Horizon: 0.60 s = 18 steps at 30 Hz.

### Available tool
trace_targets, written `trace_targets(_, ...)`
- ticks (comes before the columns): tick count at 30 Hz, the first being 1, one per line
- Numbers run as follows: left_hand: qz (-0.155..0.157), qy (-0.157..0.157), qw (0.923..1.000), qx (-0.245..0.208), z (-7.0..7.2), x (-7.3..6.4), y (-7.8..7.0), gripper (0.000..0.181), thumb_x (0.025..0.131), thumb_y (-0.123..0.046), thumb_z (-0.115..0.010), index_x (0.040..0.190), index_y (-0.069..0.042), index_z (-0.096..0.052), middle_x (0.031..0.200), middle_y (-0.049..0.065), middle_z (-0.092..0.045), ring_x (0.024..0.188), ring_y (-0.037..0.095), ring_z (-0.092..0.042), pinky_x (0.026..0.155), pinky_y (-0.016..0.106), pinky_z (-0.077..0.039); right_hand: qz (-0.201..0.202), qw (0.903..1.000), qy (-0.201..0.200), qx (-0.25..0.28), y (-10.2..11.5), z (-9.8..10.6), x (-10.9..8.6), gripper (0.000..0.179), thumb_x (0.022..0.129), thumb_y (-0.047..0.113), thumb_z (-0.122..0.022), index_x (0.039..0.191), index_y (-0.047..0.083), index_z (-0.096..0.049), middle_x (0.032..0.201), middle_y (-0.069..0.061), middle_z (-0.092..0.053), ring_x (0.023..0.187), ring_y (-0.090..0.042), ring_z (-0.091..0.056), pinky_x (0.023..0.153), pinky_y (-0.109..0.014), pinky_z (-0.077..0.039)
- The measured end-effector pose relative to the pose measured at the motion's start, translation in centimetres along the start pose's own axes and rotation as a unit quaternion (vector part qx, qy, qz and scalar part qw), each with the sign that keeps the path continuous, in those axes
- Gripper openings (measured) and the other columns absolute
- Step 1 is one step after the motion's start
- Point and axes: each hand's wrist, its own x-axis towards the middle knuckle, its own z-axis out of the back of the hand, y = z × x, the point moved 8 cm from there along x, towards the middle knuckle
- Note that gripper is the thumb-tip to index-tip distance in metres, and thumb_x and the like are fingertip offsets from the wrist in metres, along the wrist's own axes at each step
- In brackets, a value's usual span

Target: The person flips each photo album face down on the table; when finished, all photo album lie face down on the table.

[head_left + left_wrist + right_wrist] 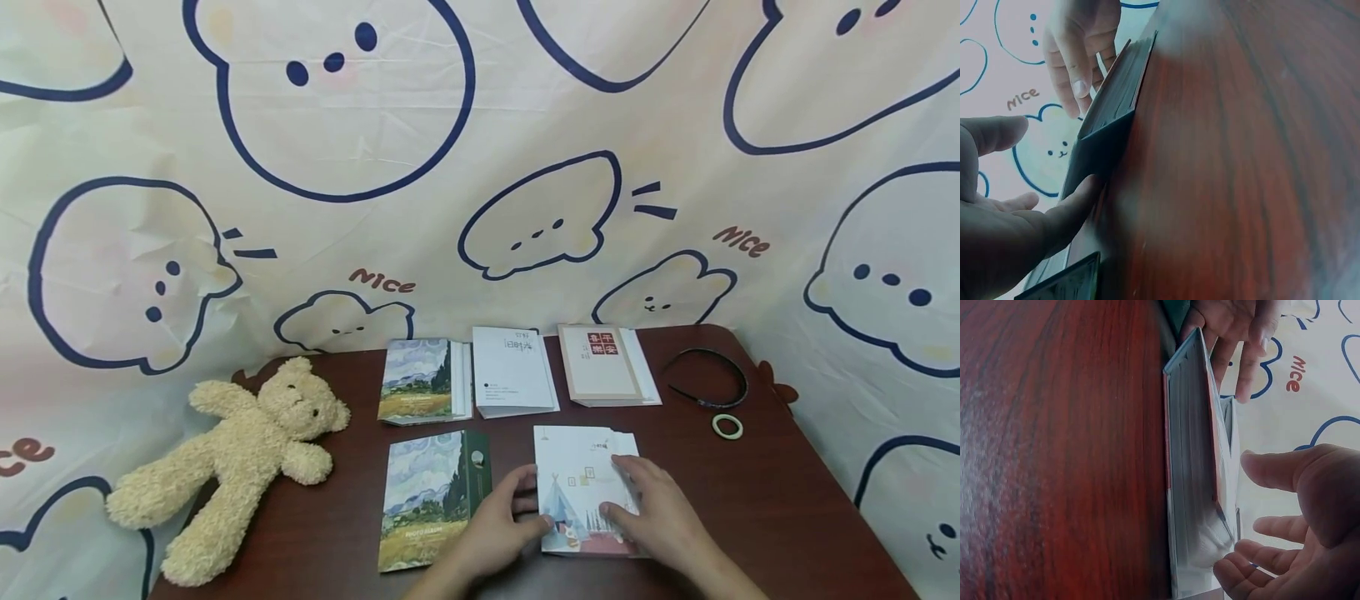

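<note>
On the near part of the surface [780, 500]: white album [577, 492] between left hand [504, 521] and right hand [663, 510]

Flat on the dark wood, cover up, with a blue tent drawing and a pinkish band along the bottom. Thick block of pages [1188, 437], seen edge-on from the right wrist. At the album's left edge, left hand relaxed, digits spread, one fingertip against the spine [1107, 140], thumb out over the lower left corner of the cover. At the opposite edge, right hand likewise unclenched, fingers softly bent along the side, thumb reaching over the cover. Unclear whether touching the page edges or just beside them.

Left of the left hand, landscape album [423, 500] with a green strip and a round fastener [477, 457]. Farther back, in a row from left to right: second landscape album [415, 379], white book [513, 367] with grey lettering, beige album [600, 375] with red squares. To the right, dark headband [745, 387] and, just nearer, pale green ring [715, 427]. At far left, cream teddy bear [243, 450], face up. Behind everything, pale cloth [420, 233] with blue cartoon outlines.
</note>
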Motion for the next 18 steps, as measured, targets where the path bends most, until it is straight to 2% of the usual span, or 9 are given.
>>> trace_targets(7, 0.02, -0.001, 0.9989, -0.043, -0.7, 0.24, 0.42, 0.075, 0.091, -0.006, -0.077, 0.156, -0.002, -0.039, 0.144, 0.017, -0.052, 0.118, 0.033, -0.063, 0.088, 0.039, -0.058, -0.004, 1.0, 0.005, -0.001, -0.27, -0.35, 0.01, 0.07, 0.083, 0.031, -0.086, 0.14, 0.0, -0.06, 0.143, -0.026, -0.056, 0.133, -0.049, -0.051, 0.108, -0.066, -0.04)
trace_targets(14, 0.029, 0.001, 0.9966, -0.078, -1.02, 0.45, 0.81, 0.076, 0.092, -0.005, -0.075, 0.157, -0.001, -0.036, 0.144, 0.017, -0.051, 0.117, 0.032, -0.064, 0.086, 0.041, -0.059, -0.005, 0.9998, 0.009, -0.014, -0.45, -0.73, 0.23, 0.071, 0.081, 0.032, -0.087, 0.139, 0.001, -0.062, 0.143, -0.025, -0.056, 0.133, -0.048, -0.05, 0.107, -0.066, -0.041)
trace_targets(18, 0.032, 0.002, 0.9961, -0.082, -1.02, 0.48, 0.95, 0.075, 0.094, -0.007, -0.075, 0.158, -0.003, -0.036, 0.145, 0.017, -0.05, 0.118, 0.033, -0.063, 0.086, 0.042, -0.059, -0.006, 0.9996, 0.011, -0.026, -0.36, -1.02, 0.4, 0.071, 0.08, 0.033, -0.088, 0.139, 0.001, -0.063, 0.142, -0.023, -0.056, 0.133, -0.047, -0.051, 0.105, -0.067, -0.042)
